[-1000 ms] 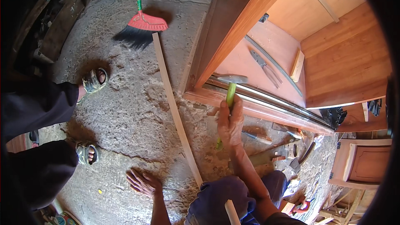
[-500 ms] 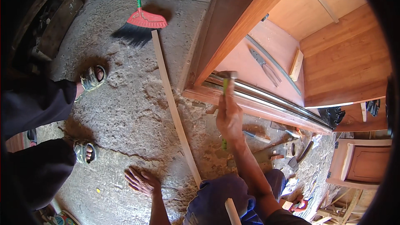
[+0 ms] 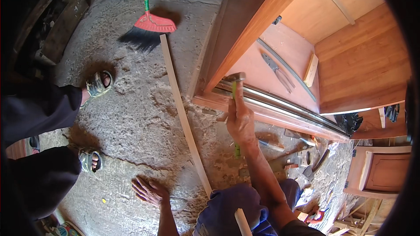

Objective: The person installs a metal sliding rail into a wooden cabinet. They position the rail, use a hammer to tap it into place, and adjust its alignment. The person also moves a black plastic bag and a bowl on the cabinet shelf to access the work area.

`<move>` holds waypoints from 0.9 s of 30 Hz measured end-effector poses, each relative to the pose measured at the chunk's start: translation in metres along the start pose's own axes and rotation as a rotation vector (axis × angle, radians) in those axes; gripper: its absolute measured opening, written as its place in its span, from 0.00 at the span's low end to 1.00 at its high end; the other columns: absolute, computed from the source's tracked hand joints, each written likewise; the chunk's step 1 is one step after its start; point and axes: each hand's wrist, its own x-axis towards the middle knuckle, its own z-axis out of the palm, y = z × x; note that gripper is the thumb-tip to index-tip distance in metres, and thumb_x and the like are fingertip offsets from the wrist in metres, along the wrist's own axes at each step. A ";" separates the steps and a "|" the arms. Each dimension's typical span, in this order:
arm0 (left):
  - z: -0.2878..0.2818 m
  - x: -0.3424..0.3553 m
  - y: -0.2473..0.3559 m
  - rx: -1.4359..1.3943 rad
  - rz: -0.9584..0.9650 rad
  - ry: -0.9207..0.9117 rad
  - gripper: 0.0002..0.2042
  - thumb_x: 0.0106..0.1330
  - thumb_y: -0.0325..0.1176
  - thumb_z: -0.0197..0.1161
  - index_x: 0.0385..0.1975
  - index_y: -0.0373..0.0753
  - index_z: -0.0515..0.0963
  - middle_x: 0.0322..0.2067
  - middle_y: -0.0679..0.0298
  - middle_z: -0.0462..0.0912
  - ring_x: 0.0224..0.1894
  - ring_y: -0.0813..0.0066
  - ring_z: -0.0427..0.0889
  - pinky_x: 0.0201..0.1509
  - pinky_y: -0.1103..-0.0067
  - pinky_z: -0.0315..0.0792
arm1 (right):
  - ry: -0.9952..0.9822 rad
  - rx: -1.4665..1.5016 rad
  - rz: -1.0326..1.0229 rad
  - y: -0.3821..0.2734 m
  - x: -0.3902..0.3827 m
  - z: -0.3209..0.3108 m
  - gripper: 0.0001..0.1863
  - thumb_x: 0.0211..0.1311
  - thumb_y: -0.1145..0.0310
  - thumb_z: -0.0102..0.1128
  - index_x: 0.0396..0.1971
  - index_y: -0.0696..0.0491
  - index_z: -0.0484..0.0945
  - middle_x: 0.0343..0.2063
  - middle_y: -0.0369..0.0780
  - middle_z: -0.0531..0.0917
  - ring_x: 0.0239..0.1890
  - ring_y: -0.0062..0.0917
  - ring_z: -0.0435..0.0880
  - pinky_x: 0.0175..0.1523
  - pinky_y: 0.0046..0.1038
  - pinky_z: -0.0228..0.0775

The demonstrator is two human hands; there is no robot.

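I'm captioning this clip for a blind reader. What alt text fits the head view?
The person's right hand holds a green-handled hammer at a wooden cabinet's metal track. Their left hand lies flat on the concrete floor, near a long wooden strip and a red broom.

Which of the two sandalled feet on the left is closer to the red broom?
The upper sandalled foot, toes pointing up toward the red broom. The lower sandalled foot sits further down the concrete floor, nearer the left hand pressed flat on the ground.

Green-handled hammer (image 3: 235,88), red broom (image 3: 151,22), orange-brown wooden cabinet (image 3: 350,52).
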 end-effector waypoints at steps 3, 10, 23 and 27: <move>0.005 0.001 -0.004 0.011 0.005 0.020 0.32 0.81 0.53 0.37 0.77 0.40 0.60 0.78 0.52 0.56 0.81 0.49 0.51 0.79 0.48 0.44 | 0.097 -0.027 -0.120 -0.006 -0.005 0.003 0.33 0.80 0.75 0.45 0.81 0.50 0.48 0.43 0.55 0.87 0.24 0.30 0.89 0.28 0.37 0.80; 0.004 -0.001 -0.004 0.011 0.018 0.029 0.32 0.81 0.54 0.35 0.76 0.40 0.62 0.78 0.51 0.57 0.80 0.49 0.52 0.79 0.49 0.45 | 0.102 0.035 -0.093 -0.004 -0.007 0.001 0.35 0.77 0.75 0.50 0.78 0.59 0.49 0.26 0.59 0.83 0.25 0.55 0.84 0.30 0.46 0.74; 0.006 -0.002 -0.006 0.024 0.017 0.035 0.30 0.82 0.53 0.37 0.78 0.46 0.58 0.79 0.55 0.55 0.81 0.52 0.50 0.80 0.50 0.46 | 0.044 -0.006 -0.075 0.009 -0.007 0.010 0.38 0.75 0.77 0.52 0.80 0.56 0.48 0.25 0.57 0.83 0.24 0.51 0.85 0.29 0.48 0.72; 0.002 0.003 -0.004 -0.001 0.007 0.023 0.31 0.82 0.54 0.37 0.78 0.43 0.59 0.79 0.53 0.55 0.81 0.51 0.50 0.80 0.49 0.43 | 0.049 0.044 -0.064 -0.006 -0.004 0.003 0.37 0.76 0.75 0.50 0.80 0.55 0.46 0.27 0.59 0.83 0.26 0.54 0.85 0.30 0.49 0.72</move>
